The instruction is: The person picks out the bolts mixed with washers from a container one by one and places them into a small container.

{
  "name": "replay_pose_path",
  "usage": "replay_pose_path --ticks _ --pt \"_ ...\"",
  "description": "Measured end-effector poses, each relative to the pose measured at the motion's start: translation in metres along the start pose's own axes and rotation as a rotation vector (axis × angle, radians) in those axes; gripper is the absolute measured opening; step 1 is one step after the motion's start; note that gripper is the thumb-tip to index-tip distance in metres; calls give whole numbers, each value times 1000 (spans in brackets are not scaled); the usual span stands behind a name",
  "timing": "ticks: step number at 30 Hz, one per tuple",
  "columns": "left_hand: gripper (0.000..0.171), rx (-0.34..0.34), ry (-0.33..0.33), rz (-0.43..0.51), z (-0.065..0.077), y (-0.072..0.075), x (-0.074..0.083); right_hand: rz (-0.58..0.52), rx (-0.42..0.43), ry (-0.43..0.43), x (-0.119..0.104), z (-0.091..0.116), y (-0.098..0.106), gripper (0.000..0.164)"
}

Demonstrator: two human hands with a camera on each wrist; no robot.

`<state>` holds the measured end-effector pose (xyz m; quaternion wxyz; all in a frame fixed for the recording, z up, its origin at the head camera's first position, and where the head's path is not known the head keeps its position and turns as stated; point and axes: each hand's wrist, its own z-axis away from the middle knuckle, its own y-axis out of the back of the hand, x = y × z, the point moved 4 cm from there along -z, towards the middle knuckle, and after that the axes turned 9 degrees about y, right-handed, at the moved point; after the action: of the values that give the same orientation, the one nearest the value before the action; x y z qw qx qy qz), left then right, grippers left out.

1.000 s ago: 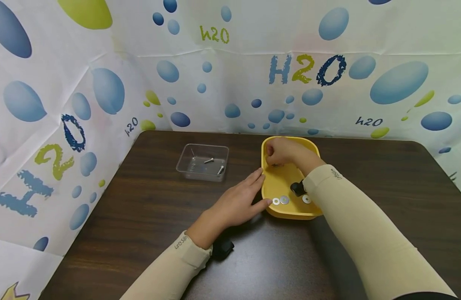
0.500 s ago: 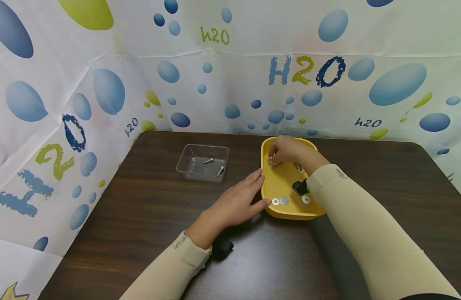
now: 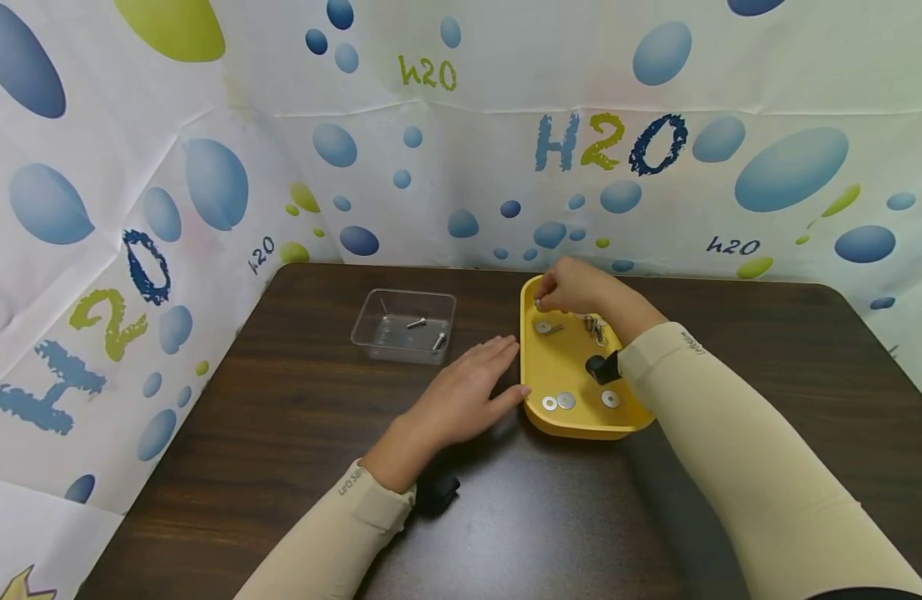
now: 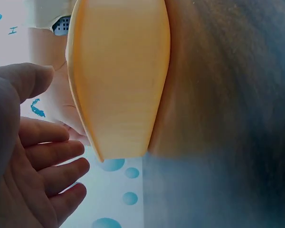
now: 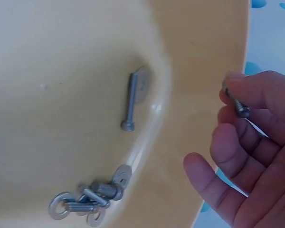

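My right hand [image 3: 581,287] is over the far left part of a yellow tray [image 3: 562,367]. Between thumb and index finger it pinches a small metal screw [image 5: 239,107]. Below it in the tray, a longer screw [image 5: 131,102] lies partly across a washer [image 5: 141,88]. A cluster of screws [image 5: 92,197] and washers is nearby. My left hand [image 3: 464,396] is at the tray's left side with its fingers extended, holding nothing. Whether its fingertips touch the rim is hard to tell. In the left wrist view, the tray's outer wall [image 4: 118,80] stands beside that hand.
Left of the tray, a clear plastic box [image 3: 404,329] holds two screws [image 3: 439,341] on the dark wooden table [image 3: 296,400]. Several flat washers [image 3: 566,401] lie at the tray's near end. A printed white sheet [image 3: 431,208] hangs behind the table.
My right hand has risen from the tray floor toward the far left rim with a screw, uncovering a screw and washer. My left hand has drawn slightly back from the tray.
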<state>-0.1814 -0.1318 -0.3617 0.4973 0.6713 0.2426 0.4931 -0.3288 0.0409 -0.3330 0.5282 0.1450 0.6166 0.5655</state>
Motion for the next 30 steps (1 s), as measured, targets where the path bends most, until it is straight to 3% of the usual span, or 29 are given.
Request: replay_pose_path --ticks 14,21,26,30 --pt "61 112 81 13 0 25 -24 19 188 171 -40 -6 11 27" --pt "57 192 153 16 2 43 -46 37 159 206 -61 -14 3 28" --pt "49 323 158 9 4 58 -63 69 145 231 -71 -19 -1 26" --pt "45 372 207 14 7 67 -77 66 141 252 -78 -24 -6 25"
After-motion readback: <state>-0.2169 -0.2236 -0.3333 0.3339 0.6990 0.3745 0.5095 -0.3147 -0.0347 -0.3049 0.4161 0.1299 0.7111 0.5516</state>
